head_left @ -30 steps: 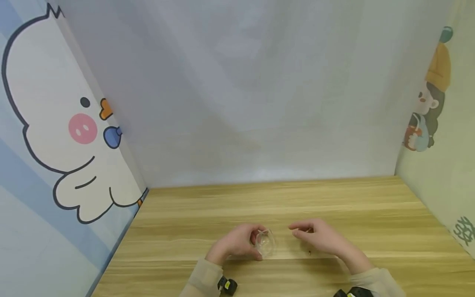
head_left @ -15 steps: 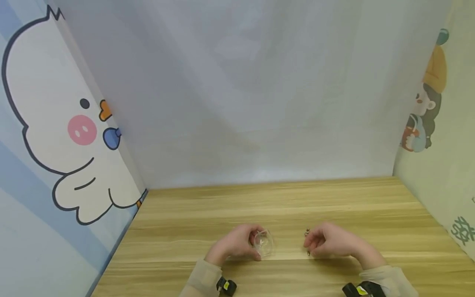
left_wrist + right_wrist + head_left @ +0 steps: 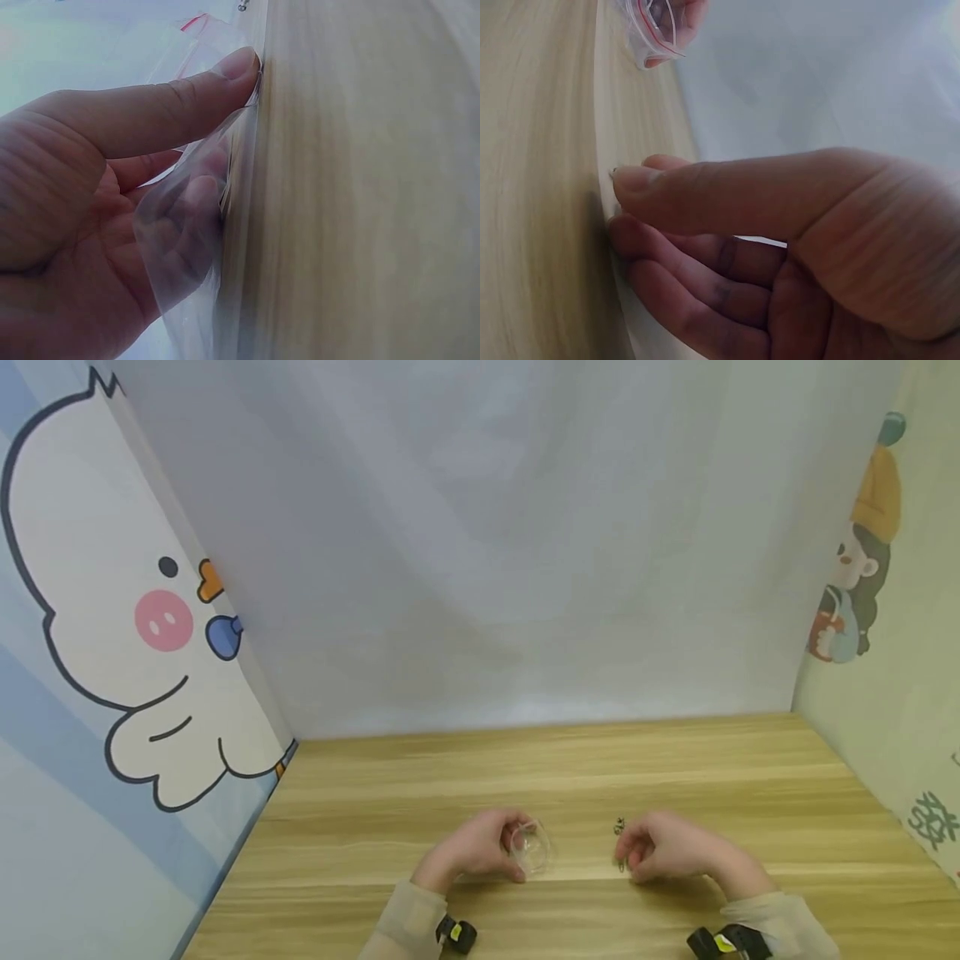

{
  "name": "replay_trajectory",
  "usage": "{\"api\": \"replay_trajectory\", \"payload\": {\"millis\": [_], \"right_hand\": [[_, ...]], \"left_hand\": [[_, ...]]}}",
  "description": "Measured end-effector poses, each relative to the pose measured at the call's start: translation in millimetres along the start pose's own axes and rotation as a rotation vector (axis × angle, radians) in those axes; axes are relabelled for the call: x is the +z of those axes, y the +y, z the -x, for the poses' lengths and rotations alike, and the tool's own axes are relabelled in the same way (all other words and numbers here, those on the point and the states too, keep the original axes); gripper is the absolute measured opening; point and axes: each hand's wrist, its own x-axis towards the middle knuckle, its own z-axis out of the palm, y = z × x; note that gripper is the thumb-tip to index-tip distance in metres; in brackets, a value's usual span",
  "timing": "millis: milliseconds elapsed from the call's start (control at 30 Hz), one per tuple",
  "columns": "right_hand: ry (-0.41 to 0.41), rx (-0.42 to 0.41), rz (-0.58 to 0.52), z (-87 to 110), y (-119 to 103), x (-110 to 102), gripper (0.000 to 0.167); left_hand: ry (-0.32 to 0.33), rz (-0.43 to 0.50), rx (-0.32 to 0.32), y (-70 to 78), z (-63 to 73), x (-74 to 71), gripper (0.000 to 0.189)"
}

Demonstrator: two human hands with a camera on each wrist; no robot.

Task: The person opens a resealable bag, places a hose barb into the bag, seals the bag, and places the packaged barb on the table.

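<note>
A clear plastic zip bag (image 3: pixel 536 852) with a red strip by its mouth is gripped by my left hand (image 3: pixel 483 843), thumb and fingers curled round it. In the left wrist view, the fingers show through the plastic (image 3: pixel 169 247) close to the tabletop. My right hand (image 3: pixel 663 847) is down at the table, to the right of the bag, fingers curled. A tiny metal piece (image 3: pixel 621 865) shows at its fingertips; in the right wrist view only a bit of it (image 3: pixel 613 173) shows at the thumb tip. Several small metal pieces (image 3: pixel 619 827) lie just beyond these fingers.
The wood-grain table (image 3: pixel 420 777) runs back to a pale grey curtain (image 3: pixel 480 568). A panel with a cartoon bird (image 3: pixel 97 593) stands at the left, and a pale green one (image 3: pixel 915 693) at the right.
My right hand has moved right and down from near the bag to the small metal pieces, its fingers drawn closer together. The left hand keeps its hold on the bag, almost still.
</note>
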Motion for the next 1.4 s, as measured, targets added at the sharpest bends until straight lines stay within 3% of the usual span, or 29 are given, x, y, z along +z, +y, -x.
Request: {"api": "replay_trajectory", "payload": {"millis": [667,1400], "right_hand": [[0.015,-0.028,0.045,-7.2,5.6,10.0,0.022],[0.058,0.015,0.112,-6.9,1.5,11.0,0.018]], "left_hand": [[0.004,-0.004,0.026,-7.7,0.2,1.6,0.064],[0.009,0.008,0.036,0.4,-0.2,-1.6,0.061]]}}
